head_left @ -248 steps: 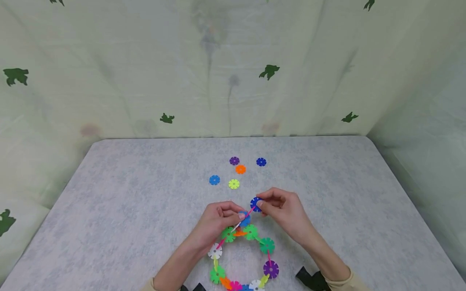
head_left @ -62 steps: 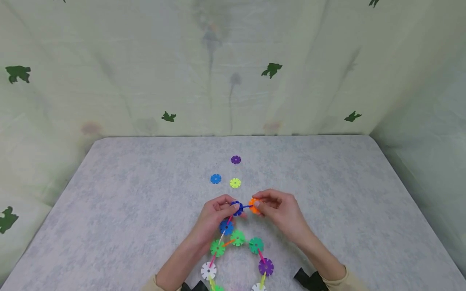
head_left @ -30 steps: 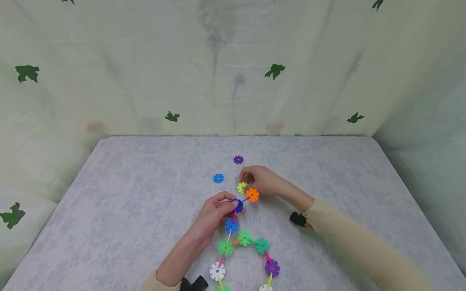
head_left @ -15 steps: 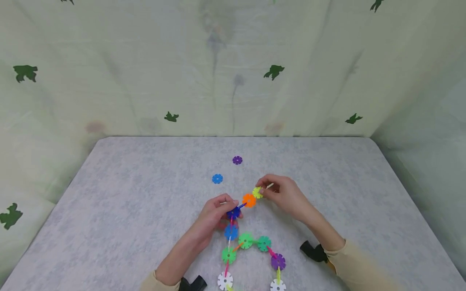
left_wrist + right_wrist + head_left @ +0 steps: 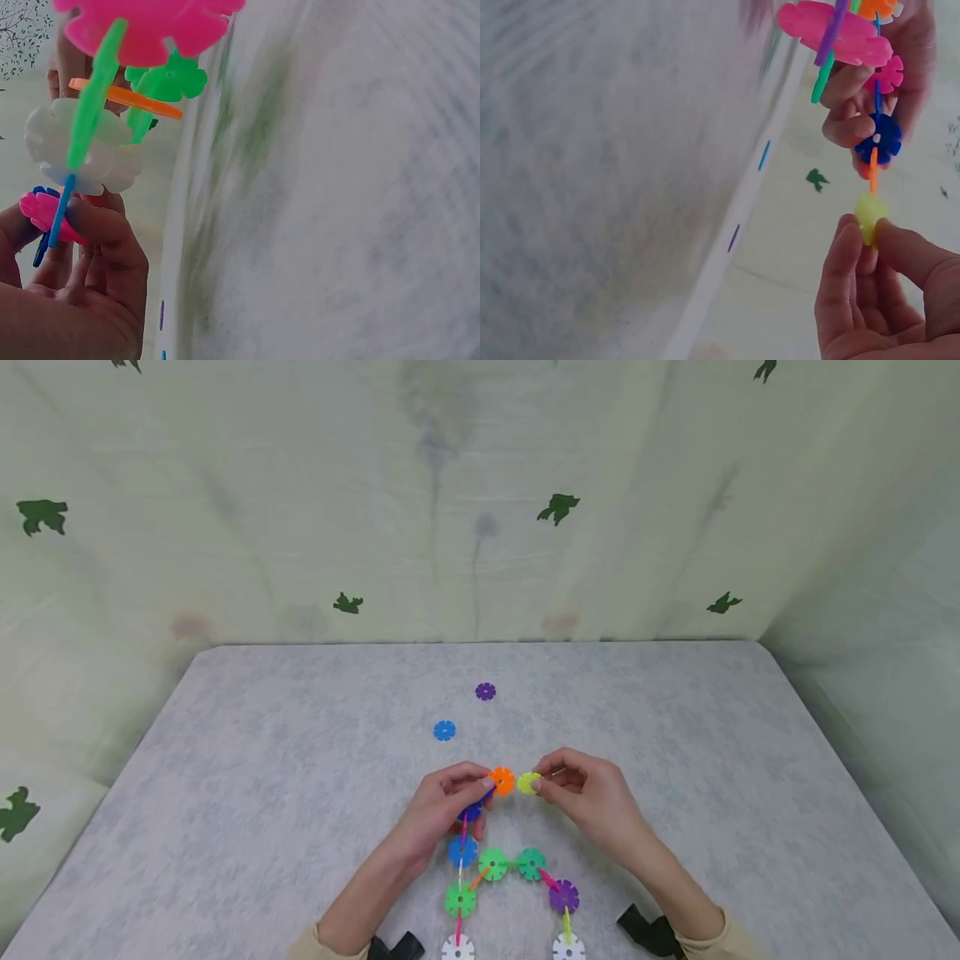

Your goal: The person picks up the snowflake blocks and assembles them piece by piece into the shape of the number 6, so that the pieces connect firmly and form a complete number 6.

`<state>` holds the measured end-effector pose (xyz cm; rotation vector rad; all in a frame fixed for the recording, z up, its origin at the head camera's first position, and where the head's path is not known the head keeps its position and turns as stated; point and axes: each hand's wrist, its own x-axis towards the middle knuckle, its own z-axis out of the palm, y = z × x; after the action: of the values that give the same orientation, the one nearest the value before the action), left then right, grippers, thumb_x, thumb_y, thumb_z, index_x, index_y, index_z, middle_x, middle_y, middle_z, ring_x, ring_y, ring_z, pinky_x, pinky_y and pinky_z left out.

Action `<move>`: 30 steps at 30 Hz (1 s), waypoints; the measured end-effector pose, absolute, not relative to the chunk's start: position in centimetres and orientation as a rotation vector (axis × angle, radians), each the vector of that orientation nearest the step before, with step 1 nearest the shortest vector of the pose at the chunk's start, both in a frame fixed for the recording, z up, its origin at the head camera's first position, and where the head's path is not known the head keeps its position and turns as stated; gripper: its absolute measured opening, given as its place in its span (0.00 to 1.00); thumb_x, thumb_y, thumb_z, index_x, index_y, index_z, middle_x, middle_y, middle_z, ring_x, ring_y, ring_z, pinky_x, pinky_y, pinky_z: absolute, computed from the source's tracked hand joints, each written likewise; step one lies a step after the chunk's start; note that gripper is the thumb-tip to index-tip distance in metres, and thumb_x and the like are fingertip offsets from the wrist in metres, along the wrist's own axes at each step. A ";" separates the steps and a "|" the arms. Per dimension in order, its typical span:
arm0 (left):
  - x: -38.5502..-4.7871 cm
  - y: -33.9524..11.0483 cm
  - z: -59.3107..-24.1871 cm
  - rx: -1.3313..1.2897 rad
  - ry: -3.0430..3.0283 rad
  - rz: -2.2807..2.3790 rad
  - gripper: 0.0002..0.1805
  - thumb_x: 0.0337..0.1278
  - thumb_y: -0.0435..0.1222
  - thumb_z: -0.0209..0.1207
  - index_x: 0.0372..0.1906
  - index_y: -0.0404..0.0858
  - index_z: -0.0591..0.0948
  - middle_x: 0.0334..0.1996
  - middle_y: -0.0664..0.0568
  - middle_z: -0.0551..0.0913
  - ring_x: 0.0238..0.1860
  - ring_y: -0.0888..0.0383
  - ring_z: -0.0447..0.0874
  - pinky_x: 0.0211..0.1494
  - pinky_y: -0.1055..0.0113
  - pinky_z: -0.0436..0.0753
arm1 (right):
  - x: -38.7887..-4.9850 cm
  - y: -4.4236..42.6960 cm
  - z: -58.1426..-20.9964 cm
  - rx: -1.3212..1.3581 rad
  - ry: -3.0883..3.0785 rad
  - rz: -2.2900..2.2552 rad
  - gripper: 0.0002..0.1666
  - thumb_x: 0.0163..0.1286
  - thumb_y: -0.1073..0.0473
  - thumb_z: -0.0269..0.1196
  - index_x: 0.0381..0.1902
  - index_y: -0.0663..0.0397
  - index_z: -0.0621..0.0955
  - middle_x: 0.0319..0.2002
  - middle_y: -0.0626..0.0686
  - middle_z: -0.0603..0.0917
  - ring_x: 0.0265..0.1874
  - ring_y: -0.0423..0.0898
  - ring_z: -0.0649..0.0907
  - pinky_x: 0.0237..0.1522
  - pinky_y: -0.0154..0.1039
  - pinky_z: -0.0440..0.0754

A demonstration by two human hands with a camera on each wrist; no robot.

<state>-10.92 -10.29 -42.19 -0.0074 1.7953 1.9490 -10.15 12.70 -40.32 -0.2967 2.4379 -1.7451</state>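
Observation:
Slotted plastic snowflake discs are joined in a chain, held up in front of me. My left hand point(image 5: 442, 810) pinches the chain's upper end, by a dark blue disc point(image 5: 879, 139). An orange disc point(image 5: 502, 781) joined to it stands at the left fingertips. My right hand point(image 5: 600, 797) pinches a yellow disc point(image 5: 528, 783) between thumb and fingers. In the right wrist view the yellow disc meets the edge of the orange disc point(image 5: 874, 171); whether they are locked cannot be told. Lower down hang a blue disc point(image 5: 462, 851), green discs point(image 5: 492, 864) and a purple disc point(image 5: 564, 897).
On the grey table point(image 5: 300, 735) a loose purple disc point(image 5: 485, 692) and a loose blue disc point(image 5: 444, 730) lie beyond my hands. A pale curtain point(image 5: 480, 568) with dark green shapes hangs behind the table. The chain's bottom is cut off in the head view.
The dark blue and orange discs have joined the chain. My right hand let go of the orange disc, picked the yellow one off the table and brought it to the orange disc.

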 end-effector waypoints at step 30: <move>-11.0 -10.4 -42.5 -0.019 1.713 1.948 0.17 0.70 0.44 0.56 0.51 0.35 0.79 0.35 0.45 0.85 0.21 0.55 0.83 0.23 0.70 0.74 | -15.0 13.8 -40.5 -0.519 2.223 -1.584 0.16 0.72 0.53 0.63 0.47 0.60 0.84 0.43 0.58 0.85 0.44 0.55 0.85 0.47 0.49 0.82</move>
<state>-10.98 -10.38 -42.46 -0.0192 1.7135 1.9482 -14.97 13.79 -40.47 -0.5190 2.2234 -1.5843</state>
